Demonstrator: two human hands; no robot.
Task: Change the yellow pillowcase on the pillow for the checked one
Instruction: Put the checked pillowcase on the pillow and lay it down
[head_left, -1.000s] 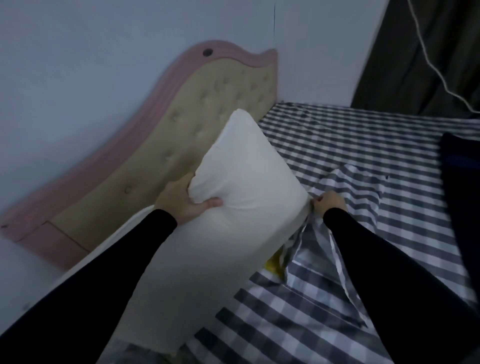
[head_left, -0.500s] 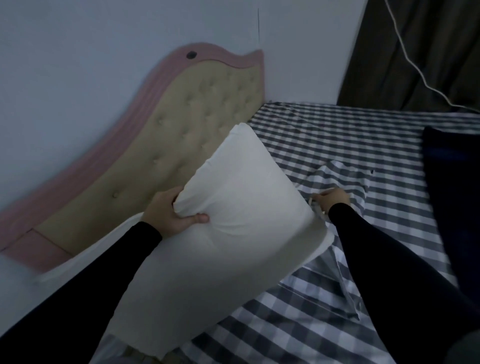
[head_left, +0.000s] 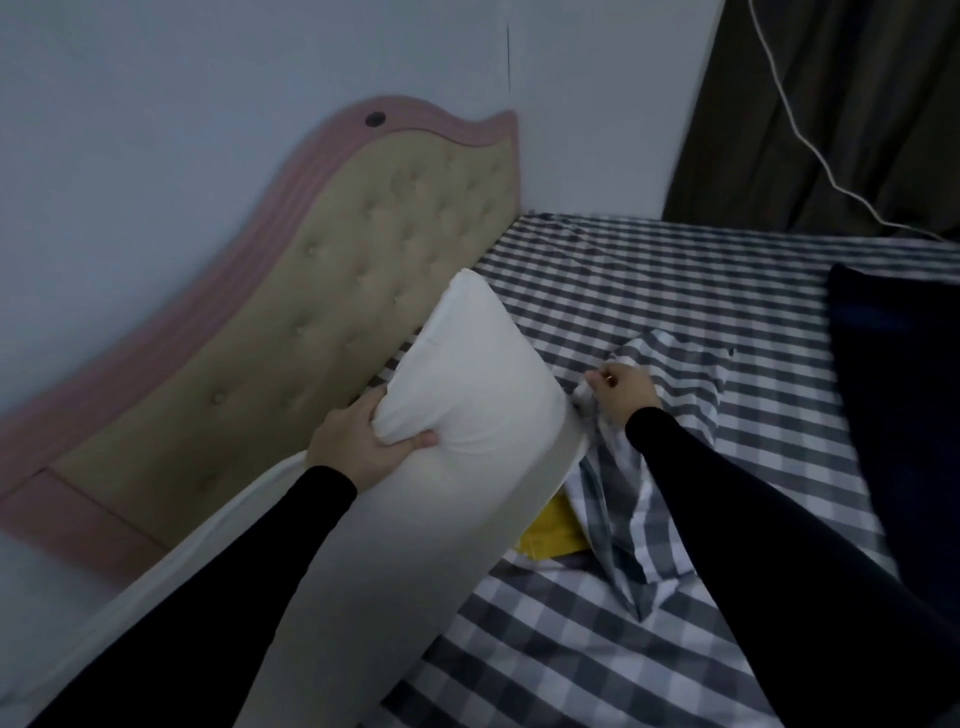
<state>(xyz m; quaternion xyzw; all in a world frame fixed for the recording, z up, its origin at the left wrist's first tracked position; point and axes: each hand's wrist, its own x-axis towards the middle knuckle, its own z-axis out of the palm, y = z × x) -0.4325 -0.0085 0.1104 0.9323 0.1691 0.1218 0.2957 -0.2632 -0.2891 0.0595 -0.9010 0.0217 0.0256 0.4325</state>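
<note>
At frame centre the pillow (head_left: 467, 426) leans tilted over the bed sheet (head_left: 649, 280), the headboard (head_left: 363, 291) behind it at left, the checked pillowcase (head_left: 670, 384) just right, the other pillowcase (head_left: 550, 535) tucked under its lower edge.

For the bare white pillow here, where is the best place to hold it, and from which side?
Grip the pillow on its long headboard-side edge, near the raised far corner, coming from the left, as the left hand does. The soft filling bunches there under thumb and fingers. This keeps the opposite edge free beside the checked pillowcase that the right hand pinches.
</note>
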